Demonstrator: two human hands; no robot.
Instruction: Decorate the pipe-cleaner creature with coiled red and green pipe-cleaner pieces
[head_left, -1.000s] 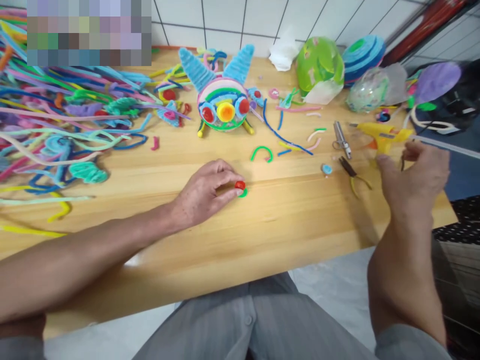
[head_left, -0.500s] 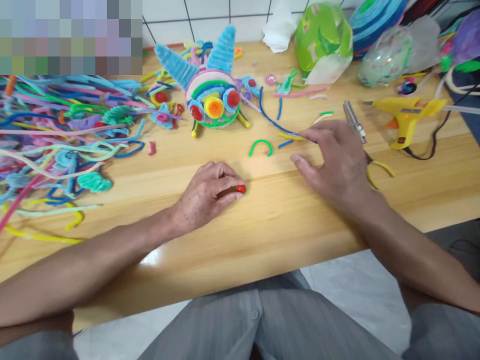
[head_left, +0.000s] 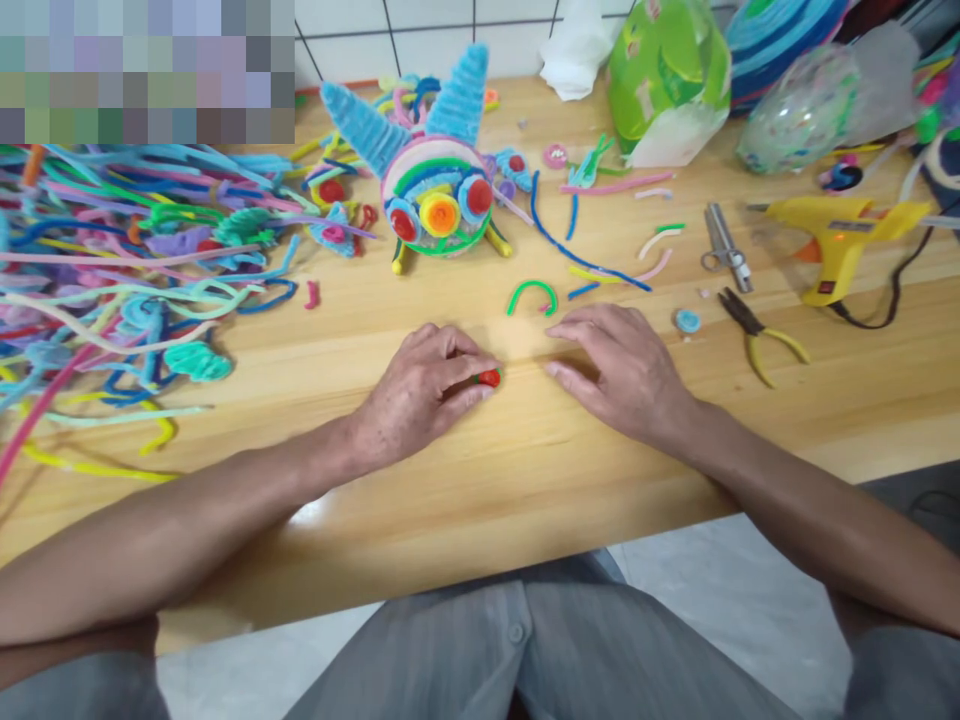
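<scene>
Between the thumb and fingers of my left hand [head_left: 427, 390] is a small red coil with a green edge [head_left: 489, 377], held just above or on the wooden table [head_left: 525, 470]. My right hand [head_left: 619, 365] hovers to the right of it, thumb and fingers apart, with nothing visible between them. Beyond the hands lies a bent green pipe cleaner piece [head_left: 532, 285]. Behind it stands a round pipe cleaner figure [head_left: 435, 200] with blue pointed ears, red eyes and a yellow nose.
A large heap of pipe cleaners [head_left: 135, 260] covers the left side. To the right lie pliers [head_left: 754, 330], scissors [head_left: 725, 250], a blue coil [head_left: 686, 320] and a yellow glue gun [head_left: 832, 230] with its cord. A green bag [head_left: 667, 80] stands at the back.
My right hand has moved left and nearer to me, away from the loose strips, uncovering the pliers and blue coil. My left hand keeps its pinch on the red coil.
</scene>
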